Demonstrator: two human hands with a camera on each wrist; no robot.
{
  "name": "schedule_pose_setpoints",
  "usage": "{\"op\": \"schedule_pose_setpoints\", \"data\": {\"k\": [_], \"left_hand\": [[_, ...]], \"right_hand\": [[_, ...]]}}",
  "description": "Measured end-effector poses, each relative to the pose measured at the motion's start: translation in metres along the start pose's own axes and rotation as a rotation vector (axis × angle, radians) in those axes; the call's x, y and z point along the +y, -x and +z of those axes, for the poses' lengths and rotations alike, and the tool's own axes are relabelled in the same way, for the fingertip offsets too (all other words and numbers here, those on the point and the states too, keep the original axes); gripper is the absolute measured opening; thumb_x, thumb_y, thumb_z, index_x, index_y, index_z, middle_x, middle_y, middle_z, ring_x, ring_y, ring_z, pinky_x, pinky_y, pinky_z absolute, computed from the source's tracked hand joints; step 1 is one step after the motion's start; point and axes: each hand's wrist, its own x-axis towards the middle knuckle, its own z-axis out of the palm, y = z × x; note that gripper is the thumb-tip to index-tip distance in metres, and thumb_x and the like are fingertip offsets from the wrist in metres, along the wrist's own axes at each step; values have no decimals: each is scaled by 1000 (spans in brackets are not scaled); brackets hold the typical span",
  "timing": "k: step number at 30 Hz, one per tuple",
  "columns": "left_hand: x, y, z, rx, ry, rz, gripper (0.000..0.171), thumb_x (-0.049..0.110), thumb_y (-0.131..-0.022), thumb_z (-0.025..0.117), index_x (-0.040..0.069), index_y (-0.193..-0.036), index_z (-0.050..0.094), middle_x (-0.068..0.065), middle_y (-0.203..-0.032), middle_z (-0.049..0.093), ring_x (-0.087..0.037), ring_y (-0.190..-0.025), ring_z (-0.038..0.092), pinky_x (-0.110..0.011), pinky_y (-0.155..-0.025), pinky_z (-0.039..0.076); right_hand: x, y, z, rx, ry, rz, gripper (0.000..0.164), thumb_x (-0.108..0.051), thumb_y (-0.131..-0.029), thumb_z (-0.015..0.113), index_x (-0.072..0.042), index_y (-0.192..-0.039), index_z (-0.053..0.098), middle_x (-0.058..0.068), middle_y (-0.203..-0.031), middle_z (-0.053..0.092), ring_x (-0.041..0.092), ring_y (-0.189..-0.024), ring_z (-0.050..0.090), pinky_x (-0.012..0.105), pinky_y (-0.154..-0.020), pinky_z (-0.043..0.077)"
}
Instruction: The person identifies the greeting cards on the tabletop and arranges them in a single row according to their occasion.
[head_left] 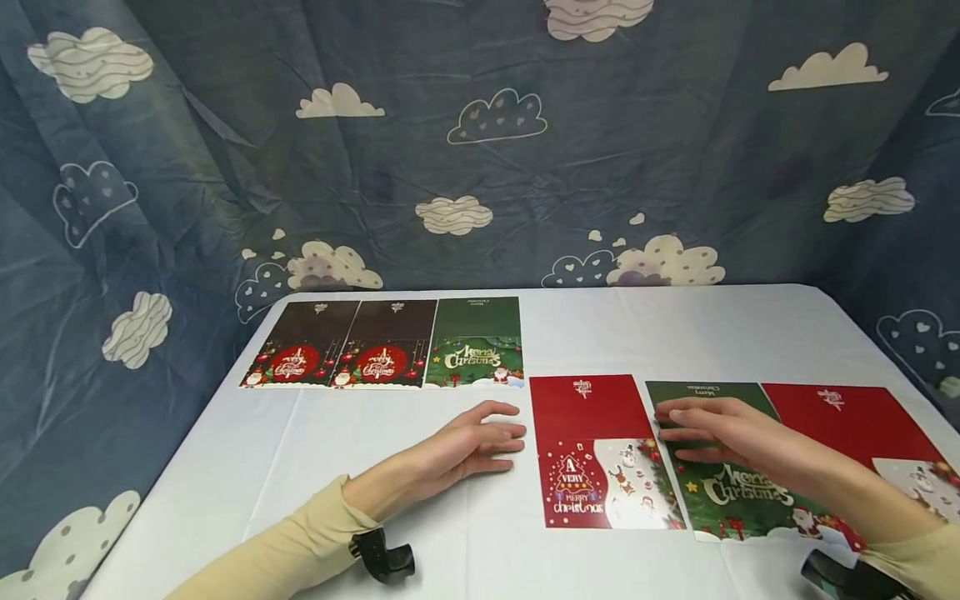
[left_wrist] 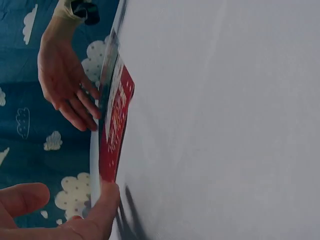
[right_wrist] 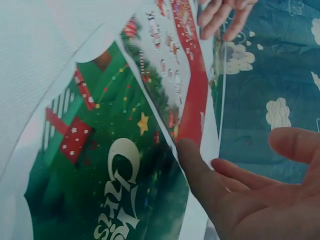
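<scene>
My left hand (head_left: 472,442) hovers or rests just left of a red Christmas card (head_left: 585,412), its fingers spread loosely and holding nothing. That card lies unfolded, with a tree and "A very Merry Christmas" print on its lower half. Over an unfolded green "Merry Christmas" card (head_left: 705,508) is my right hand (head_left: 723,429), fingers extended and thumb apart. In the right wrist view its fingertips come near the border between the green card (right_wrist: 75,185) and the red one; whether they touch cannot be told. A second red card (head_left: 847,417) lies partly under the right forearm.
At the back left, two dark brown cards (head_left: 303,321) (head_left: 393,325) and another green card (head_left: 476,321) lie side by side. All lie on a white-covered table (head_left: 375,467). Behind hangs a dark blue curtain (head_left: 420,50) with cloud prints.
</scene>
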Motion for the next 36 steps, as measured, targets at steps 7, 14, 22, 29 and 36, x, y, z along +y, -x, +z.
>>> {"op": "schedule_pose_setpoints", "data": {"k": [7,14,22,29,36], "left_hand": [[2,5,17,-50,-24,-38,53,10,-91,54,7,-140,35,-16,-146,29,-28,-130,35,-46,-96,43],[6,1,24,-49,-53,-28,54,12,-90,54,8,-141,35,-15,-145,31,-27,-129,36,-46,-96,43],[1,-4,21,41,57,-23,47,12,-91,55,1,-134,37,-20,-129,46,-32,-114,50,-45,-90,47],[-7,-7,17,97,119,-19,45,5,-89,56,-6,-129,39,-23,-119,54,-32,-105,58,-45,-86,50],[-17,-13,19,75,97,-21,48,-7,-82,58,-8,-127,43,-19,-97,61,-25,-81,65,-43,-78,54]], "right_hand": [[3,-3,8,12,74,36,56,-25,-98,47,14,-136,33,34,-135,35,38,-114,51,38,-85,51],[3,-1,10,-9,84,-7,56,-23,-97,49,13,-137,33,32,-135,37,39,-117,47,40,-87,51],[10,2,12,24,21,-9,55,-23,-97,49,10,-138,33,31,-137,36,34,-115,51,34,-85,52],[15,-2,16,117,-23,0,58,-21,-95,54,10,-138,32,29,-133,42,29,-105,58,33,-82,53],[22,-2,19,144,-14,0,62,-16,-91,60,11,-138,30,22,-116,54,24,-93,60,33,-76,55]]}}
